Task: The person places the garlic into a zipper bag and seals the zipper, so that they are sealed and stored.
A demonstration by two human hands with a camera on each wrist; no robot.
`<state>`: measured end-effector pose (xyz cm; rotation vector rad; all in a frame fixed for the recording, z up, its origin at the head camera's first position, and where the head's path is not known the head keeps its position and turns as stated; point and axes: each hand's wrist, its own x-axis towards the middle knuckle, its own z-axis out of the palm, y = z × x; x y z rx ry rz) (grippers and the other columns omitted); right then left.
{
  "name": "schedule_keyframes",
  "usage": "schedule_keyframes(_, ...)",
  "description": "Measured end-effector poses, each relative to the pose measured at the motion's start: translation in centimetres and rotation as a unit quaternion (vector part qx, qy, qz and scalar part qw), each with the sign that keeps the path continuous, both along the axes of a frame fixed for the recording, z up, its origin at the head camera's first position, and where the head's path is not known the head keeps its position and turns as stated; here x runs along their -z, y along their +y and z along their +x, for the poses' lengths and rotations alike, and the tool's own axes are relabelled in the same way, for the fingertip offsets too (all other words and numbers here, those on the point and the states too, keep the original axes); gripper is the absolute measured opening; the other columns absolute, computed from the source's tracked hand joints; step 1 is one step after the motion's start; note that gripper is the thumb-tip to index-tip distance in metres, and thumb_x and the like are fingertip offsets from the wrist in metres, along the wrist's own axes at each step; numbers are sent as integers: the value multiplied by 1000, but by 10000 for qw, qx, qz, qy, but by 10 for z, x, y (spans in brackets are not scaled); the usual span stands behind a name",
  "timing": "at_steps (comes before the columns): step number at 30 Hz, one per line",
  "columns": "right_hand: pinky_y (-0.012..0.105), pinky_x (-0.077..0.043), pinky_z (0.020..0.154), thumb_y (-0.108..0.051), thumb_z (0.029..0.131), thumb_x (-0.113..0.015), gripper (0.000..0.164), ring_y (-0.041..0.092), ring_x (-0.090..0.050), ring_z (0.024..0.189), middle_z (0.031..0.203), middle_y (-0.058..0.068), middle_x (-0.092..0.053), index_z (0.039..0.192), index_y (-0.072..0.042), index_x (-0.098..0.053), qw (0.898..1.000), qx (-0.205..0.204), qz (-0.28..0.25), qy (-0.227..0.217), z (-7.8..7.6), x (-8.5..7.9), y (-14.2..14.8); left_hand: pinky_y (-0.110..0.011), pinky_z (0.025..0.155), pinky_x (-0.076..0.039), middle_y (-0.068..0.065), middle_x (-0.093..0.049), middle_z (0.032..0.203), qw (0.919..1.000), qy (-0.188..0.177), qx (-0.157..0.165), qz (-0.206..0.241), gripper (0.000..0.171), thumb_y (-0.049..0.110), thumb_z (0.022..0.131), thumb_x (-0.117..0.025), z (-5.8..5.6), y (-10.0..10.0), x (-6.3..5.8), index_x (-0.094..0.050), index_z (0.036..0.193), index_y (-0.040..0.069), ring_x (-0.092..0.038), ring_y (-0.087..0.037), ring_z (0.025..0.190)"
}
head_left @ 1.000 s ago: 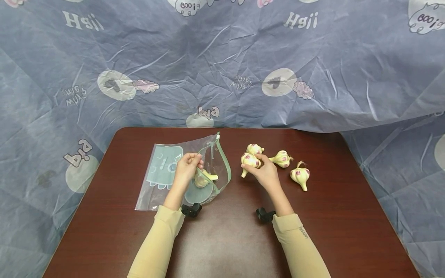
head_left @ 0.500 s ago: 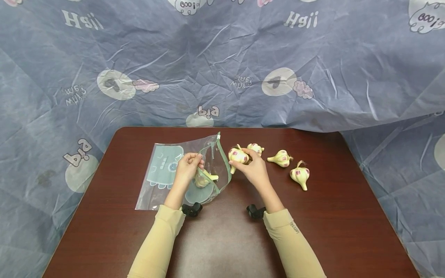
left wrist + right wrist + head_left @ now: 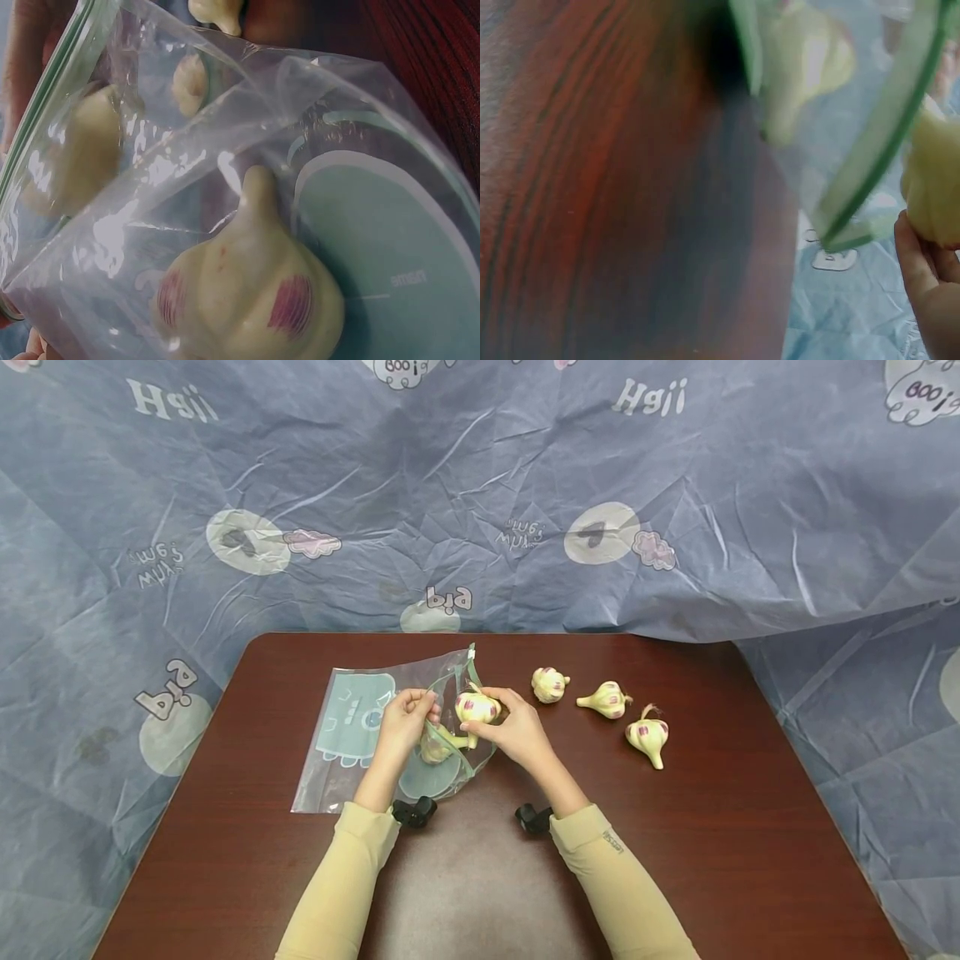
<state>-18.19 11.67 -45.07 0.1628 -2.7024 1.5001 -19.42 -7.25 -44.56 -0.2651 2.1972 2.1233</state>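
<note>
My left hand [image 3: 406, 720] pinches the green-edged rim of a clear zip bag [image 3: 315, 781], whose mouth gapes to the right. Inside the bag lies one garlic bulb [image 3: 251, 292], its neck toward the opening. My right hand [image 3: 517, 728] holds a second garlic bulb [image 3: 477, 707] between thumb and fingers, right at the bag's mouth. In the right wrist view this held garlic bulb [image 3: 936, 180] shows beside the green zip strip [image 3: 881, 135]. A pale teal cartoon print [image 3: 352, 718] covers part of the bag.
Right of the bag, three more garlic bulbs rest on the dark red-brown table [image 3: 720, 843]: one nearest [image 3: 549, 685], a middle bulb [image 3: 606, 700] and a right-hand bulb [image 3: 647, 739]. A grey-blue printed cloth [image 3: 480, 485] hangs behind the table.
My right hand has carried its garlic bulb leftward from beside the other bulbs to the bag's opening. The left hand keeps its hold on the rim.
</note>
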Motion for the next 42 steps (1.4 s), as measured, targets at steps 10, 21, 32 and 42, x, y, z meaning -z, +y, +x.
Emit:
schedule_keyframes(10,37,-52,88,-31,73,-88,63,22,-63,106,120,7,-66,128,-12,-64,9984,-428,351,-88,-3,14,-11,-15,57,-46,9,-63,70,10000,20,1,-47,17,16,97,-61,2,0,-3,-59,103,0,-60,-1,59)
schedule_keyframes(21,38,-53,89,-15,77,-84,52,24,-65,105,120,11,-69,124,-6,-66,9882,-1191,959,26,-6,27,-20,-16,58,-46,6,-63,71,9999,52,95,-23,17,16,98,-60,3,0,-5,-60,104,0,-60,-3,60)
schedule_keyframes(32,38,-53,89,-17,82,-81,50,25,-65,104,123,12,-68,128,-6,-64,9726,-1760,1509,-187,-13,29,-25,-15,57,-45,6,-63,72,9999,-58,136,80,18,16,98,-60,3,2,-2,-60,106,-1,-60,-5,62)
schedule_keyframes(42,41,-49,99,-30,87,-76,57,24,-61,120,133,9,-63,138,-12,-58,9636,-1955,1540,-974,-16,31,-25,-17,59,-45,5,-64,75,9999,120,112,11,17,18,98,-60,6,-1,-3,-61,103,2,-61,-10,68)
